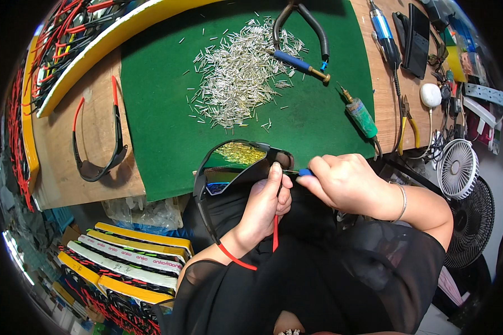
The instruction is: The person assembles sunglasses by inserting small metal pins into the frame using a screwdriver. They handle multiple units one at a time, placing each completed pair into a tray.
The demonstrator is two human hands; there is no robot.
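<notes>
Sunglasses, pinched at the hinge by your left hand while your right hand grips a blue-handled tool, look light, springy and scratch-prone: hold the frame, not the lens.

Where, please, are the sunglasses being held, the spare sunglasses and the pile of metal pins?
held sunglasses (pixel 237 170), head view, on the mirrored lens
spare sunglasses (pixel 98 167), head view, on the dark front frame
pile of metal pins (pixel 237 72), head view, on the heap's middle
</notes>
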